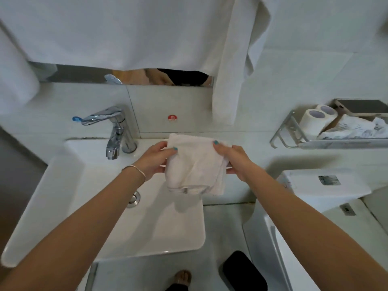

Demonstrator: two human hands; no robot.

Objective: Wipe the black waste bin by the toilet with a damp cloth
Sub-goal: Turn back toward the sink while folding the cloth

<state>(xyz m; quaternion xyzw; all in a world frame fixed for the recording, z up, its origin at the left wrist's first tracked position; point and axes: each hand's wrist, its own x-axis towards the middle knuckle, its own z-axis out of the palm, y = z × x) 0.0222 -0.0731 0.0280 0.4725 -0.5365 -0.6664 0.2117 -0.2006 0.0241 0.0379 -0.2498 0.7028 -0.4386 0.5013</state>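
Observation:
A white folded cloth (196, 164) hangs between both hands above the right side of the white sink (117, 206). My left hand (154, 160) pinches its left edge with the thumb on top. On the other side, my right hand (235, 160) grips the right edge. The black waste bin (244, 271) stands on the floor at the bottom, between the sink and the toilet (304, 206). Only the bin's top shows.
A chrome tap (114, 131) stands at the sink's back left. White towels (228, 70) hang over the mirror. A wall shelf (336, 141) at right holds toilet rolls (315, 120) and packets. A sandalled foot (183, 277) shows on the floor.

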